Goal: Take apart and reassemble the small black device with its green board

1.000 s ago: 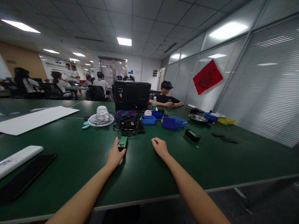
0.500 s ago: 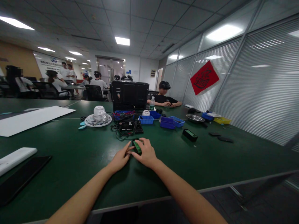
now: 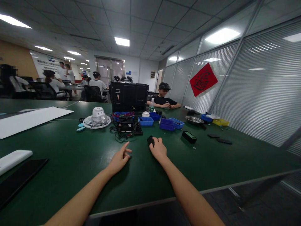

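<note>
Black box (image 3: 150, 140) in my right hand (image 3: 159, 150): its bent fingers grasp the thing from above and from its near side, around the middle of the desk (image 3: 138, 185), well in from the near edge. Whether the box touches the desk top I cannot tell from the head view, since the hand covers much of it. My left hand (image 3: 120, 159) is released, with nothing in it; its index finger stretches toward the far edge and the other fingers curl loosely, well apart from the box. Past that fingertip lies a tangle of cables (image 3: 127, 135) around a black adapter (image 3: 125, 126). Over toward the right edge I see a second box with a green top (image 3: 189, 137), lying near a small ring (image 3: 194, 147). Beyond it, a metal bowl (image 3: 194, 120) and a yellow tray (image 3: 220, 122) stand nearer the far right corner. Blue trays (image 3: 145, 121) sit past my right hand, and a white fan (image 3: 97, 121) lies on the left-edge side of the cables. Down at the near left corner I have a white bar-shaped device (image 3: 15, 160) beside a flat black slab (image 3: 23, 179). Toward the far edge, a black computer case (image 3: 129, 96) stands upright, a bottle (image 3: 151, 104) just beside it.
</note>
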`<state>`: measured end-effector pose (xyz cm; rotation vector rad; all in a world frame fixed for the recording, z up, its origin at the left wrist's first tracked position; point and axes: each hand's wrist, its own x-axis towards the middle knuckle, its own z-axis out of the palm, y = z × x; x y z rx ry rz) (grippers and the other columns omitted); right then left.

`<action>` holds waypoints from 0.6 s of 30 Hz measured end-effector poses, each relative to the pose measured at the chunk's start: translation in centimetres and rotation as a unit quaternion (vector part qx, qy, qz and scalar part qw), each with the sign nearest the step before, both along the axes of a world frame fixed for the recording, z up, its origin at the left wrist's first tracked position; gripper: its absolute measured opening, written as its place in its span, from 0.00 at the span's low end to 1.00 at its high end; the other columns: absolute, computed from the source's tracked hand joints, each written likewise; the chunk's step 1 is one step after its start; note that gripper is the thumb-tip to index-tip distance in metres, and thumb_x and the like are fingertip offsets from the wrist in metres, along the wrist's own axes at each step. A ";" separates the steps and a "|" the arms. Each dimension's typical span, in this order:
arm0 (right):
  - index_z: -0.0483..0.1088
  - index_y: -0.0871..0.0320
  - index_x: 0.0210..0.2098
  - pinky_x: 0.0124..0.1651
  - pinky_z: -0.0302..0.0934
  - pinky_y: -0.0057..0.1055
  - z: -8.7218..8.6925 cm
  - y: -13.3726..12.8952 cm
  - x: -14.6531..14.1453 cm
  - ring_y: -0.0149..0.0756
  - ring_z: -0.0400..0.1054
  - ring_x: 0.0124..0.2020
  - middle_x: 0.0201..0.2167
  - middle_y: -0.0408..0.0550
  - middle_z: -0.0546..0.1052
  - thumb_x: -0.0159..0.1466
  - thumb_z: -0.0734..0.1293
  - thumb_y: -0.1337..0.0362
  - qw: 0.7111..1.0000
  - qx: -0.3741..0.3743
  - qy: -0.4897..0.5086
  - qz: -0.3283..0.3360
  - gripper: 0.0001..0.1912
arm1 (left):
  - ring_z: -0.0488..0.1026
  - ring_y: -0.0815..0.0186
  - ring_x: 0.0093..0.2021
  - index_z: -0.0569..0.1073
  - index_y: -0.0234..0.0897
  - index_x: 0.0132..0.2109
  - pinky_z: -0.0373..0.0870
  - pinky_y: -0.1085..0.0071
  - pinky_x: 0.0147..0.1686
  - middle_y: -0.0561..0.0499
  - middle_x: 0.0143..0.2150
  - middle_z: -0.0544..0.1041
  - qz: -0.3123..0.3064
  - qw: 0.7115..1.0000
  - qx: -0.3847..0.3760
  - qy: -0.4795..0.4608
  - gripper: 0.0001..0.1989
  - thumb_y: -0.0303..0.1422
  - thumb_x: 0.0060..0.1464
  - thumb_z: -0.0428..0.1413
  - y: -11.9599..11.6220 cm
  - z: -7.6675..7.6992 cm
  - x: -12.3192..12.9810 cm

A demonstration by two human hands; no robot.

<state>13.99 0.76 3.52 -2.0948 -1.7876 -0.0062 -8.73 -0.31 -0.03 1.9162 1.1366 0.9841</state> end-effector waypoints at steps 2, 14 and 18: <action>0.61 0.55 0.52 0.36 0.58 0.31 0.2 0.6 1.3 0.38 0.66 0.39 0.45 0.53 0.64 0.63 0.52 0.58 0.999 -0.027 0.004 -0.031 0.20 | 0.70 0.72 0.32 0.48 0.36 0.62 0.67 0.70 0.39 0.48 0.43 0.71 -0.002 1.000 -0.001 0.001 0.33 0.26 0.47 0.47 0.0 0.1 0.0; 0.61 0.58 0.53 0.40 0.58 0.38 -0.8 1.1 2.7 0.45 0.63 0.44 0.46 0.59 0.66 0.60 0.57 0.52 1.000 -0.008 0.012 -0.001 0.25 | 0.69 0.72 0.30 0.48 0.38 0.62 0.66 0.71 0.37 0.50 0.41 0.71 0.005 1.000 -0.003 0.007 0.34 0.28 0.47 0.47 -0.3 0.5 0.0; 0.61 0.57 0.53 0.39 0.59 0.36 -1.1 1.5 3.0 0.43 0.66 0.42 0.45 0.58 0.66 0.61 0.56 0.53 0.999 -0.007 0.039 -0.009 0.24 | 0.69 0.72 0.30 0.48 0.37 0.62 0.66 0.70 0.36 0.49 0.42 0.71 0.006 1.000 0.000 0.012 0.33 0.28 0.48 0.47 -0.3 0.6 0.0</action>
